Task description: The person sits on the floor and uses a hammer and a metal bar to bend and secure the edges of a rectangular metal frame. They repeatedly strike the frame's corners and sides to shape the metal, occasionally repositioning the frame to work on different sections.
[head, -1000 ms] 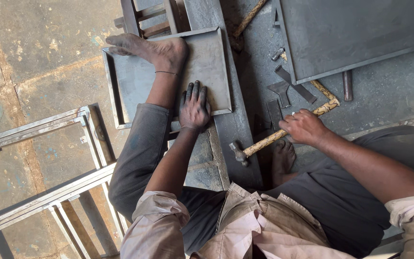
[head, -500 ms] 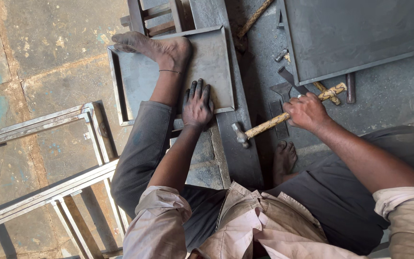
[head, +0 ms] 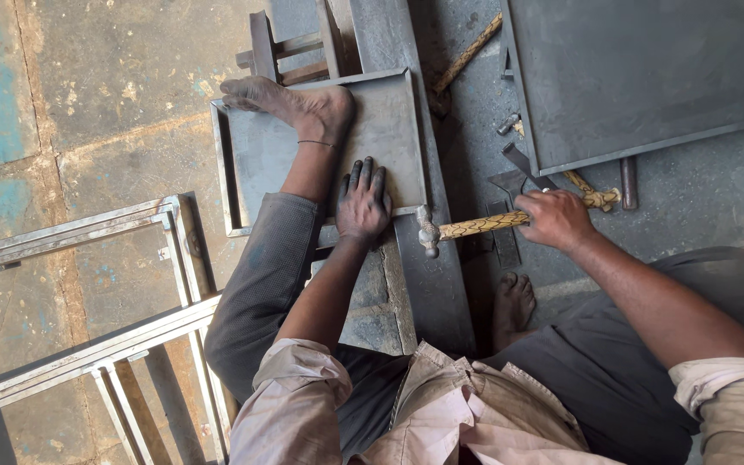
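A metal tray (head: pixel 389 129) is being pressed flat by the left hand (head: pixel 362 205) and a bare foot (head: pixel 290 102), while a hammer (head: pixel 484 226) is being gripped by the right hand (head: pixel 554 219), its head touching the tray's corner.

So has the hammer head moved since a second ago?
Yes. The hammer head has swung up and in toward the metal tray, now at its near right corner beside the left hand; the right hand grips the handle.

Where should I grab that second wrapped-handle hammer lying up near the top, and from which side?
Judging by its pose, grip the spare hammer on the upper, free end of its cord-wrapped handle, coming from the top. Its lower end tucks between the shallow tray and the big steel sheet, leaving little finger room there.
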